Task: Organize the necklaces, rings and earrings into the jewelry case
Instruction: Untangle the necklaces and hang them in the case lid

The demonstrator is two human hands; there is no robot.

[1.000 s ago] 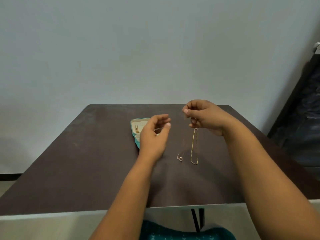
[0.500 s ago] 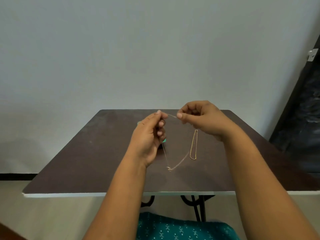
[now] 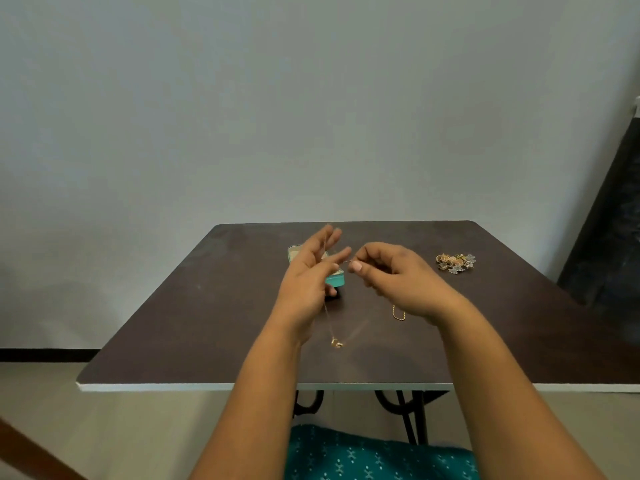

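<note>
Table [image 3: 194,323]: dark brown top with a pale front edge, carrying all the jewelry.
Left hand [image 3: 306,285]: raised over the table in front of the case, fingers straight and spread; the thin chain runs over them.
Right hand [image 3: 394,278]: fingers curled, thumb and forefinger pinching the chain's upper end beside the left fingertips.
Jewelry case [image 3: 334,279]: teal, lid open, mostly hidden behind the left hand.
Jewelry pile [image 3: 455,262]: gold and pale pieces heaped at the far right.
Thin necklace [image 3: 329,320]: hangs roughly vertical from the hands, pendant [image 3: 336,342] lowest, near the table.
Gold chain [image 3: 398,312]: lies on the table under the right wrist, long axis front to back.
</note>
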